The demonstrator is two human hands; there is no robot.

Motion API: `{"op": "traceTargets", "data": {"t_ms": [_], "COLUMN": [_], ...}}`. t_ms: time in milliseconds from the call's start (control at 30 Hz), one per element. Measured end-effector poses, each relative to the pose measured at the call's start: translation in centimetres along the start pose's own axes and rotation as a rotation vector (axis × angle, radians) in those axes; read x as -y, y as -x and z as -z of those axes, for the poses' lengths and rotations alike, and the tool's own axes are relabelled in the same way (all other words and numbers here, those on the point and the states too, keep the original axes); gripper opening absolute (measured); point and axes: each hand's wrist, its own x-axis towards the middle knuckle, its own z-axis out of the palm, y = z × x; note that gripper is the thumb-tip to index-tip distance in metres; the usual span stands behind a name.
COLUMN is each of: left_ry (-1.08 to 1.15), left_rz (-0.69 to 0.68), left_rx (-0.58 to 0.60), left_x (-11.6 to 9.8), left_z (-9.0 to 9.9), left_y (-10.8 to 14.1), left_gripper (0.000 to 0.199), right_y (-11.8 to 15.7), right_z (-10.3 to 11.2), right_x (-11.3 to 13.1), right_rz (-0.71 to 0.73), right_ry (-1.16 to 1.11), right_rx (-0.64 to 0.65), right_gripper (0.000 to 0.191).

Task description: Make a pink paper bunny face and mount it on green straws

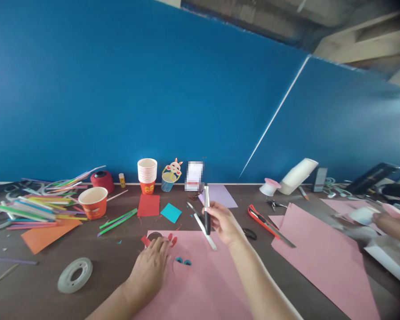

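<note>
My right hand (pixel 222 222) is closed around a black-and-white marker pen (pixel 207 218), held upright above the pink paper (pixel 206 284). A slim white strip or pen (pixel 205 232) shows behind the marker, lying slantwise over the sheet's far edge. On the left part of this sheet rests my left hand (pixel 150 264), its fingers curled over a dark round-edged thing (pixel 154 235) that it mostly covers. Red cut pieces (pixel 173 240) stick out beside its fingertips. Two small blue-rimmed eye shapes (pixel 183 261) lie on the paper to its right.
At left are pipe cleaners (pixel 36 206), a red paper cup (pixel 95 204) and a tape roll (pixel 75 275). Stacked cups (pixel 147 175) stand at the back. A utility knife (pixel 270 226) touches more pink paper (pixel 320 253). Another person's hand (pixel 391 226) is at far right.
</note>
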Motion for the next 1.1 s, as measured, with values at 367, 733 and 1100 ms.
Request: {"op": "traceTargets", "data": {"t_ms": [367, 733, 1100], "left_ry": [0.293, 0.190, 0.462], "left_rz": [0.037, 0.097, 0.025], "left_rx": [-0.100, 0.023, 0.137], "left_x": [-0.5, -0.8, -1.6], "left_z": [2.0, 2.0, 4.3], "left_y": [-0.3, -0.2, -0.8], "left_gripper": [0.041, 0.016, 0.025], "right_y": [3.1, 5.0, 5.6], "right_z": [-7.1, -7.8, -9.1], "right_x": [-2.3, -2.6, -4.3], "right_rz": [0.100, 0.323, 0.289], "right_ry": [-0.127, 0.051, -0.101], "right_rx": [0.208, 0.198, 0.019], "right_gripper": [0.018, 0.004, 0.010]}}
